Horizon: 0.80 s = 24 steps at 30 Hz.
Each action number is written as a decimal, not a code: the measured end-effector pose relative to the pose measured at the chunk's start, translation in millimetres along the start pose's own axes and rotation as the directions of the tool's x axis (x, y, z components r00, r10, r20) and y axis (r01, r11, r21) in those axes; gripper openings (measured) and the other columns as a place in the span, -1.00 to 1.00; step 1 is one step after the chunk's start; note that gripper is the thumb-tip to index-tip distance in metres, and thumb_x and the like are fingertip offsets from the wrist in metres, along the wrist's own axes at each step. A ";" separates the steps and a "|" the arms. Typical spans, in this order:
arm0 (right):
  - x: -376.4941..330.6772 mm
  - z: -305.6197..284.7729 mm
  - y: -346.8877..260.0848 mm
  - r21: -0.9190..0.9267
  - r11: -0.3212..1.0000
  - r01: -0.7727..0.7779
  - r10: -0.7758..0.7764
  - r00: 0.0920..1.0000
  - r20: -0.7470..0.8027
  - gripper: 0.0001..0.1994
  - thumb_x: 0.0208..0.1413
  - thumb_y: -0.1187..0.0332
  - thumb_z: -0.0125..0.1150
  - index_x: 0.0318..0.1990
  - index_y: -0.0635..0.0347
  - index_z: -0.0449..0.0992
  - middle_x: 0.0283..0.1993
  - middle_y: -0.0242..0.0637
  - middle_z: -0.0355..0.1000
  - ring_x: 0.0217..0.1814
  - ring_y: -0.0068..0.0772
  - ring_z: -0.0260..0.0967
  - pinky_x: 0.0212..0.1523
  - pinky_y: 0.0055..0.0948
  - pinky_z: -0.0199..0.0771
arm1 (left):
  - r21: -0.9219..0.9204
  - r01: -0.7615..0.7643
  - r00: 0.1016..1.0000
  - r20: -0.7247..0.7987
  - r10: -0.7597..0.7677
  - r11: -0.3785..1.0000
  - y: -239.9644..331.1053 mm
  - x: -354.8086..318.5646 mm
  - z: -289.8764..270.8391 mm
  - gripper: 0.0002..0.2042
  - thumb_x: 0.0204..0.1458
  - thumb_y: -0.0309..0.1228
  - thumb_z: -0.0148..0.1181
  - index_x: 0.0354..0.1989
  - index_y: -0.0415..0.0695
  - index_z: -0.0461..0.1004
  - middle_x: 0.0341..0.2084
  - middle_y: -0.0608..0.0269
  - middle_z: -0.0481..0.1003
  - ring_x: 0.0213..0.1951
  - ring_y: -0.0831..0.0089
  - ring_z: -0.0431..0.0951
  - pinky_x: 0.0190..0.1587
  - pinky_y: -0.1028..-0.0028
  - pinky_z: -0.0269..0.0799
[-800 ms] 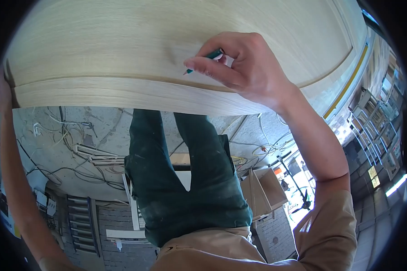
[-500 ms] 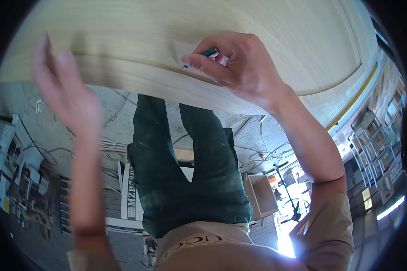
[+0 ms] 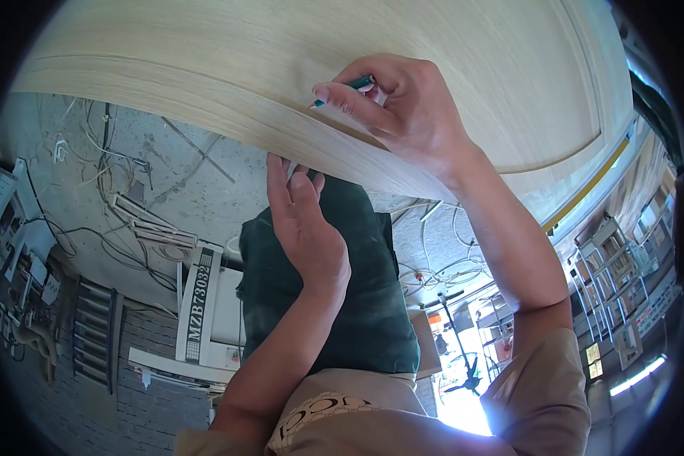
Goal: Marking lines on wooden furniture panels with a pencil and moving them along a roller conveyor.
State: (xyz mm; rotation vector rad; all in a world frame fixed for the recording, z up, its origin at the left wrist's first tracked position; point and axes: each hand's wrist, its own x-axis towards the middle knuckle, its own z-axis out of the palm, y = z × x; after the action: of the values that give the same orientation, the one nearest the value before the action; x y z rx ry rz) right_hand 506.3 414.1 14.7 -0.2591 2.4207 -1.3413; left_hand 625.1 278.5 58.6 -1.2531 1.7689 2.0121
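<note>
A pale wooden panel [image 3: 228,45] with a raised frame strip [image 3: 205,102] along its near side fills the upper part of the view. My right hand [image 3: 414,110] is closed around a short dark green pencil [image 3: 349,90]. The pencil's bare tip points left and down, just over the panel near the inner line of the strip; whether it touches the wood I cannot tell. At the panel's near edge is my left hand [image 3: 304,216], fingers stretched out and a little apart, holding nothing. Its fingertips are at that edge, partly hidden.
Cables and hoses [image 3: 118,163] lie on the grey floor below the panel. A white machine part [image 3: 197,304] stands behind my legs, a roller rack [image 3: 95,334] farther left. Metal shelving [image 3: 600,266] and a fan [image 3: 470,372] are to the right; a yellow strip [image 3: 589,186] runs beyond the panel's right side.
My left hand has swung from above the panel at the left to its near edge by my legs. My legs have shifted. The right hand keeps the pencil in almost the same place.
</note>
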 end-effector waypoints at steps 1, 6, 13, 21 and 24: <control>0.0 0.3 -0.2 -0.013 1.000 0.001 -0.001 1.000 0.000 -0.79 0.24 0.21 0.43 -0.22 0.18 0.74 -0.48 -0.29 0.56 -0.55 -0.54 0.39 -0.52 -0.48 0.33 | -0.004 -0.001 1.000 -0.002 0.001 1.000 0.3 -2.6 -0.6 -0.46 0.50 -0.27 -0.20 0.52 -0.35 0.04 0.37 -0.05 0.28 0.35 0.19 0.37 0.39 0.21 0.27; -0.8 3.5 -1.8 -0.082 0.997 0.012 -0.012 1.000 -0.001 -0.78 0.23 0.19 0.44 -0.22 0.17 0.74 -0.46 -0.27 0.56 -0.53 -0.53 0.42 -0.50 -0.48 0.36 | 0.017 0.003 1.000 -0.001 -0.003 1.000 4.3 -14.9 -4.7 -0.45 0.50 -0.26 -0.17 0.52 -0.36 0.03 0.42 -0.09 0.21 0.44 0.16 0.23 0.46 0.16 0.11; 0.2 9.2 -7.6 -0.079 0.997 -0.002 0.000 1.000 -0.024 -0.71 0.23 0.11 0.44 -0.24 0.18 0.74 -0.47 -0.26 0.54 -0.52 -0.48 0.41 -0.47 -0.46 0.39 | 0.565 -0.743 0.557 0.225 0.800 0.358 37.4 109.8 -13.2 -0.54 0.44 -0.32 -0.07 0.40 -0.35 0.26 0.31 -0.24 0.30 0.39 -0.03 0.24 0.47 0.08 0.03; 2.2 15.0 -6.7 -0.146 0.985 0.094 -0.098 0.995 -0.027 -0.68 0.25 0.06 0.40 -0.27 0.16 0.73 -0.47 -0.20 0.53 -0.52 -0.37 0.42 -0.43 -0.38 0.42 | 0.757 -0.646 0.389 0.436 0.811 -0.097 81.3 185.2 28.6 -0.57 0.39 -0.32 -0.09 0.35 -0.25 0.33 0.29 -0.21 0.34 0.36 -0.12 0.29 0.46 -0.01 0.08; -3.0 11.6 -6.4 -0.180 0.971 0.155 -0.168 0.984 -0.059 -0.69 0.25 0.07 0.40 -0.27 0.16 0.72 -0.46 -0.18 0.52 -0.52 -0.30 0.42 -0.43 -0.35 0.42 | 0.758 -0.647 0.411 0.436 0.801 -0.081 77.5 182.6 34.1 -0.57 0.39 -0.32 -0.09 0.35 -0.24 0.32 0.30 -0.19 0.33 0.37 -0.11 0.28 0.49 -0.01 0.04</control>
State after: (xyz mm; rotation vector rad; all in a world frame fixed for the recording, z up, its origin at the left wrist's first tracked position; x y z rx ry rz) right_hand 513.5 402.6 15.2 -0.4704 2.6323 -1.2237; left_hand 446.2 218.4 -11.4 0.1028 3.3598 0.6013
